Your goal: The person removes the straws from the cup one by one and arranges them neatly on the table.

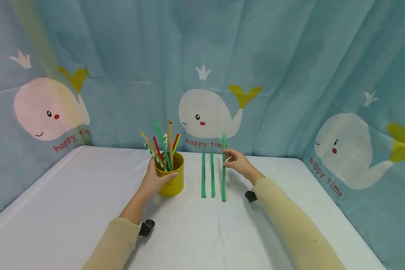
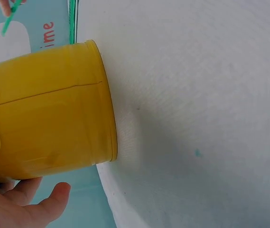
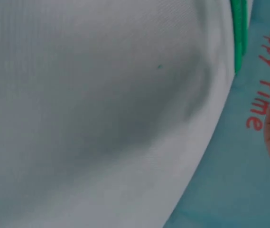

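A: Which step?

B: My read: one strip being handled, bucket steadied. Right hand (image 1: 237,162) pinches a long, narrow green strip with dark print (image 1: 224,183), paper-wrapped by the look of it, between thumb and fingers. It looks off the surface (image 1: 195,232). Lifting or laying down, can't tell.

A: Where's it sitting?

B: Right of two similar flat green strips, left one (image 1: 203,176) and middle one (image 1: 212,176), lying side by side, apart, roughly parallel.

A: Left hand (image 1: 154,179)?

B: Fingers curl round the left side of the round yellow bucket, probably painted metal (image 1: 179,183), thumb across its front.

A: Contents?

B: Mixed thin sticks, leaning, tops above the rim: tan stick (image 1: 170,140), green stick (image 1: 161,138), red stick (image 1: 156,145), yellow-green stick (image 1: 177,143), green-and-white striped stick (image 1: 155,155), dark-patterned white one (image 1: 165,139). Bottom hidden, no full count.

A: Next move calls for?

B: Judgement: light pinch, strip parallel if it joins the row. If it's bucket-bound, turn it end-down over the rim, avoid snagging the leaners.
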{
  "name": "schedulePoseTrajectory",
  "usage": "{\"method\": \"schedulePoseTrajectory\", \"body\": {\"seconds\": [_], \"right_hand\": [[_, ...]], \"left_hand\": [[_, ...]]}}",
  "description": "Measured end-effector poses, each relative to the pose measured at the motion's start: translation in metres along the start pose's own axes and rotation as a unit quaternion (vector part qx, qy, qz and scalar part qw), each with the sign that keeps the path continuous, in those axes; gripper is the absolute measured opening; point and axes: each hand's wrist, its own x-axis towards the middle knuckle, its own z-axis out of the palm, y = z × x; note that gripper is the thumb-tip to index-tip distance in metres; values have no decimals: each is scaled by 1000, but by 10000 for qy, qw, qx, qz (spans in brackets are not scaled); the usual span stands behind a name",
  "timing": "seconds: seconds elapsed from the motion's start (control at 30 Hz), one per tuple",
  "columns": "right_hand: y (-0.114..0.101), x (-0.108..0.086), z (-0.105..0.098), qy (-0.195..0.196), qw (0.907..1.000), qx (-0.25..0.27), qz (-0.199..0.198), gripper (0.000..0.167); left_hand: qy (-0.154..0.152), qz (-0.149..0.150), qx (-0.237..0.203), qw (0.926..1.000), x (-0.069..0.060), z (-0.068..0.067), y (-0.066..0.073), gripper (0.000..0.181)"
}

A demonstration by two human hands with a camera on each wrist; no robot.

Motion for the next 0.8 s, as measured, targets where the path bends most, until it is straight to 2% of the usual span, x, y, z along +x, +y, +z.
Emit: {"method": "schedulePoseTrajectory", "body": {"seconds": [0.17, 0.3, 0.43, 0.67, 0.8], "right_hand": [[11, 6, -2, -219, 9994, -201, 192, 58], [13, 10, -2, -454, 9967, -578, 355, 59], [12, 11, -1, -658, 9913, -979, 588, 59], [12, 13, 0, -963, 9829, -1411, 693, 57], [13, 13, 1, -1108, 9745, -1645, 1049, 65]], "left_hand": [[36, -55, 5, 10000, -1, 1, 0, 96], [18, -37, -31, 10000, -2, 1, 1, 93], [-14, 9, -112, 9999, -4, 1, 2, 90], [-24, -9, -117, 9999, -5, 1, 3, 89], [2, -31, -113, 9999, -4, 0, 2, 91]]}}
